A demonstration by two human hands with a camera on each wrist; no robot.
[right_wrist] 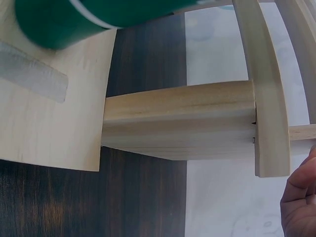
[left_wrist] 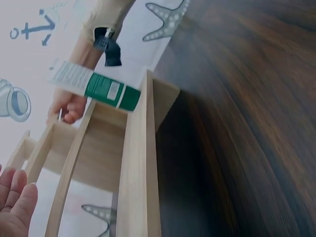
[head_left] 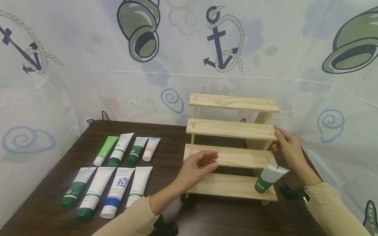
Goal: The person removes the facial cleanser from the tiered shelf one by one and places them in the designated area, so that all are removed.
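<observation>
A stepped wooden rack (head_left: 230,157) with several tiers stands on the dark table. My right hand (head_left: 287,146) pinches the right end of its second board from the top; in the right wrist view that hand (right_wrist: 301,197) shows only at the edge. In front of the third board hovers my left hand (head_left: 199,170), fingers loosely bent and holding nothing. A green-and-white tube (head_left: 269,177) stands tilted on its cap at the right end of the lowest board. The left wrist view shows this tube (left_wrist: 94,86) between the two hands.
To the left, several squeeze tubes lie in two rows, among them a light green tube (head_left: 107,149) and a white-and-blue tube (head_left: 118,190). A printed cloth (head_left: 183,59) hangs behind and beside the table (head_left: 165,209). Black straps circle both wrists.
</observation>
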